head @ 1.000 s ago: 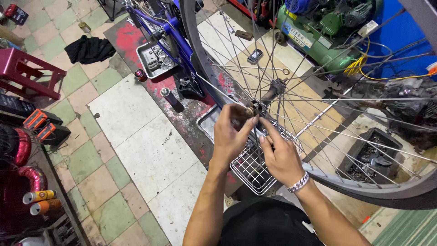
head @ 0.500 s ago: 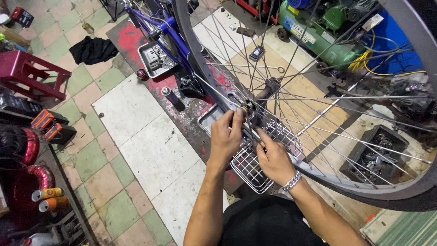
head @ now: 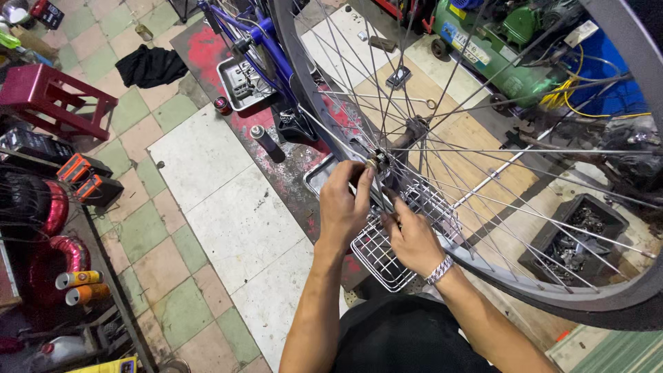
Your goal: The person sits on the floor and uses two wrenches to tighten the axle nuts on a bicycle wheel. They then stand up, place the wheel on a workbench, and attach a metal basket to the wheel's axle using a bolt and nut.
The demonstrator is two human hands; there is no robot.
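- both hands have shifted only a little against the half-second-old picture: they stay at the wheel hub, and the left hand [head: 343,207] now sits slightly higher, its fingertips bunched right at the axle end.
- left hand: fingers pressed together, pinching a small metal piece, probably a nut or cone, on the hub axle [head: 376,163]; which part it is cannot be told.
- right hand [head: 413,235]: just below and to the right of the left one, fingers curled among the spokes; it seems to steady a spoke or the hub from the other side, but what it grips cannot be told. a metal wristwatch [head: 439,270] sits on its wrist.
- around the hands: the bicycle wheel [head: 483,173] stands upright with its spokes fanning out from the hub and the tyre arching above and beyond the right hand.
- beneath the hands: a white wire basket [head: 387,255] and a metal tray [head: 319,181] on the floor.
- further left of the left hand: a spray can [head: 266,142] lying by the blue bicycle frame [head: 266,48].
- progress, as a judgement: the wheel is still mounted and the axle fitting is still being worked by fingers; no tool is in hand, so the hub work looks unfinished.
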